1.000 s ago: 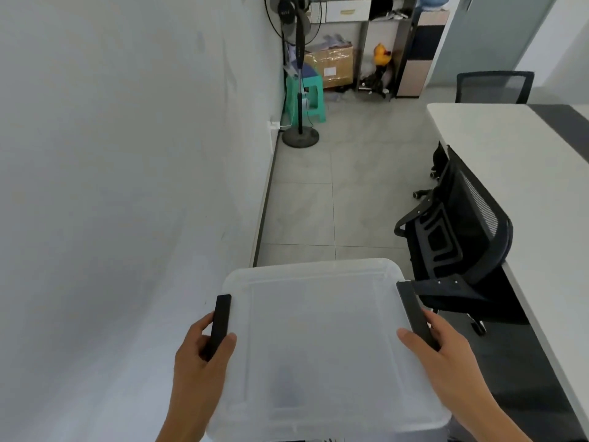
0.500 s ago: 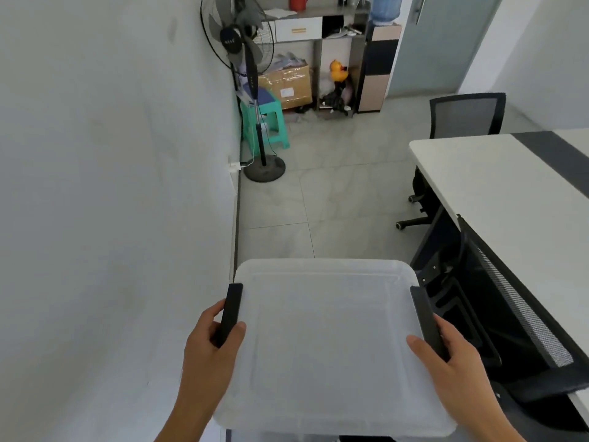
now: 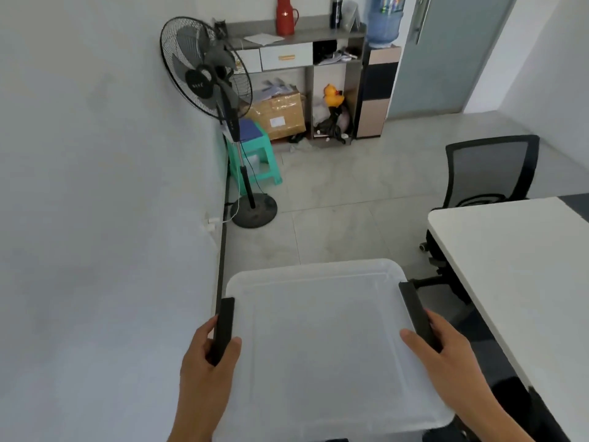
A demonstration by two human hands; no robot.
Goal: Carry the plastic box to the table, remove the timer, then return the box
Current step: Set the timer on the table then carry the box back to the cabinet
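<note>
You've got the plastic box (image 3: pixel 322 339) held out in front of you, lid on, frosted top facing the camera. Your left hand (image 3: pixel 204 374) is wrapped around the black latch (image 3: pixel 223 328) on the box's left edge, thumb on top. Your right hand (image 3: pixel 446 355) is clamped on the black latch (image 3: pixel 417 314) at the right edge, thumb lying on the lid. Timer: can't tell through the cloudy lid, nothing readable inside. Box is in the air over the tiled floor (image 3: pixel 334 202), not touching the white table (image 3: pixel 516 260), which sits just to your right. White wall (image 3: pixel 95 186) runs close along your left. Past the table end, a black mesh office chair (image 3: pixel 490 170). Further along the wall: a standing fan (image 3: pixel 207 81) on a round base, a green stool (image 3: pixel 258 161) just behind its pole. Far end: a shelf unit (image 3: pixel 306 55) with a red flask (image 3: pixel 286 14) on top, a cardboard box (image 3: pixel 280 116) and a yellow rubber duck (image 3: pixel 333 95) underneath, a water bottle (image 3: pixel 384 23) beside it.
</note>
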